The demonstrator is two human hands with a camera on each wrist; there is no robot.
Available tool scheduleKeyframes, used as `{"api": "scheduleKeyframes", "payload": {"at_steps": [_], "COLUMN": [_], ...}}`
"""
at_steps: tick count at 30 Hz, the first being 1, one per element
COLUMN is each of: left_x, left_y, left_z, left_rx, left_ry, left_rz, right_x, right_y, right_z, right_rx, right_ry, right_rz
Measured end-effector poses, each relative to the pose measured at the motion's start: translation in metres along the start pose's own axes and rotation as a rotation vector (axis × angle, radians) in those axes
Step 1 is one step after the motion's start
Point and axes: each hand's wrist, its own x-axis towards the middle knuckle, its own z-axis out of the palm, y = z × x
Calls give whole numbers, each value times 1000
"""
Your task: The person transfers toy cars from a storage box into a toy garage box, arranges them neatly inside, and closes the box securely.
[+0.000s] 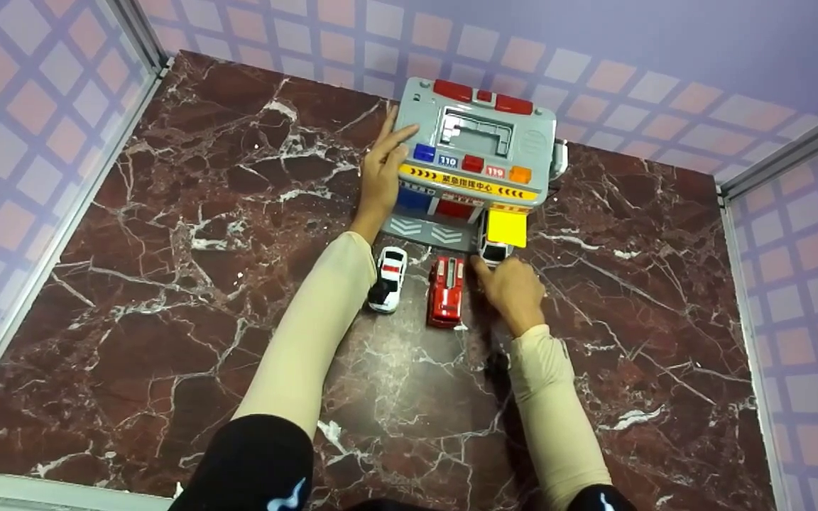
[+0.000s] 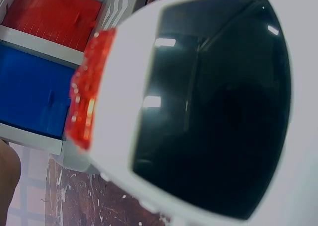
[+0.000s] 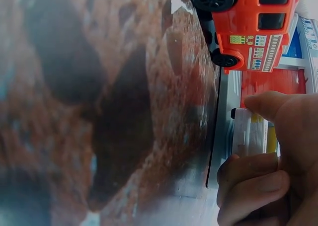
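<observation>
A grey toy emergency station [image 1: 533,145] stands near the back wall, with a blue door [image 2: 35,89], a red door [image 2: 54,17] and a raised yellow door flap [image 1: 507,228]. Against its left side my left hand [image 1: 380,174] rests with fingers extended, one reaching over the roof edge. Partly under the yellow flap sits a white toy car [image 1: 495,253]. My right hand [image 1: 513,289] pinches the car's outer end between thumb and curled fingers; in the right wrist view the thumb [image 3: 268,104] lies along one side of it.
A red toy fire truck [image 1: 446,292] stands just left of my right hand. Further left is a white toy police car [image 1: 388,279], beside my left forearm; its dark window [image 2: 213,102] fills much of the left wrist view. Patterned wall panels [image 1: 636,78] border the marbled tabletop [image 1: 167,284].
</observation>
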Motion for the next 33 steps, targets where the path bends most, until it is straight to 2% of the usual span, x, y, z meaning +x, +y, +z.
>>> {"api": "scheduleKeyframes", "payload": {"at_steps": [5,11,21,33], "left_x": [-5,-6,-4,-4], "left_y": [26,25,25,27], "left_z": [0,0,1,1], "left_rx": [-8,-2,-5,-9], "left_ry": [-8,0,-5,-7], "left_rz": [-23,-40,-7,-31], "right_x": [3,5,8,12], "right_y": [-1,-2,-1,-3], "right_z": [0,-1,-2,-2], "right_rx": [-13,-22,-32,-32], "right_ry": [-21,-28,7,35], "right_rz": [4,-7,-43,-61]}}
